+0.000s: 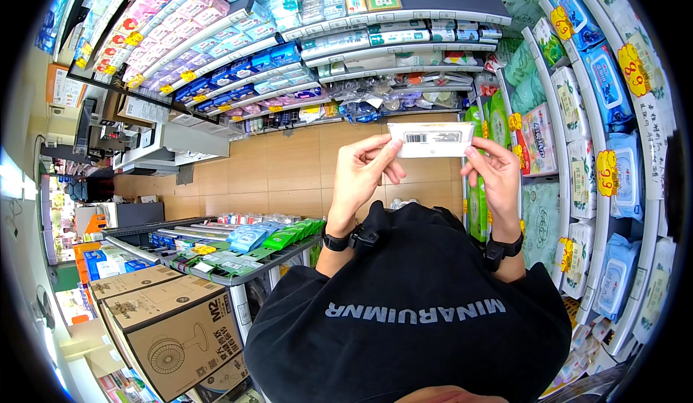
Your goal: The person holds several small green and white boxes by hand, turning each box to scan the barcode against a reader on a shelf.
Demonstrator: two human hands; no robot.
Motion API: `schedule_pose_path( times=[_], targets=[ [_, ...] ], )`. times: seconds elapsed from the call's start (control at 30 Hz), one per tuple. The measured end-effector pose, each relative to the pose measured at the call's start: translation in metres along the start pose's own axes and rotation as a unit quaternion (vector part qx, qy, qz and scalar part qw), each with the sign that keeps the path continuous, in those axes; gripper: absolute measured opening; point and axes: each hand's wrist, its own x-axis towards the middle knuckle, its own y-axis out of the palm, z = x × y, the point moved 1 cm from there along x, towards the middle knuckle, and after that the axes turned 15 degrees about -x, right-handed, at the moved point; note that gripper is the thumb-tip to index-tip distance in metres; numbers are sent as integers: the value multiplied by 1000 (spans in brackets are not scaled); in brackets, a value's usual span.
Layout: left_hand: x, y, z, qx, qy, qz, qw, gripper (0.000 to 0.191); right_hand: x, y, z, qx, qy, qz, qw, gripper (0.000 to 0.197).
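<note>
A small white flat packet (430,147) with a barcode and fine print on its upward face is stretched level between my two hands. My left hand (361,173) pinches its left end between thumb and fingers. At the opposite end, my right hand (494,171) grips the edge the same way, thumb on top. Both wrists wear black bands with small devices. Below the packet lies the tiled floor, and the packet touches no shelf. Its underside is hidden from me.
Shelves (400,15) of packaged goods run across the front, and another rack (574,132) of wipes and tissues stands close on the right. To the left are a display table (216,278) with tissue packs and a cardboard fan box (173,343). A counter (189,137) stands farther left.
</note>
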Motion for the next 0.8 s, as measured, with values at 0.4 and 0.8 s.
schedule_pose_path(
  times=[0.4,0.8],
  targets=[
    [-1,-9,7,-50,81,59,994,37,2,2,5,27,-94,1,995,22],
    [-7,12,10,-70,85,19,994,33,-5,5,9,20,-124,10,992,36]
  ],
)
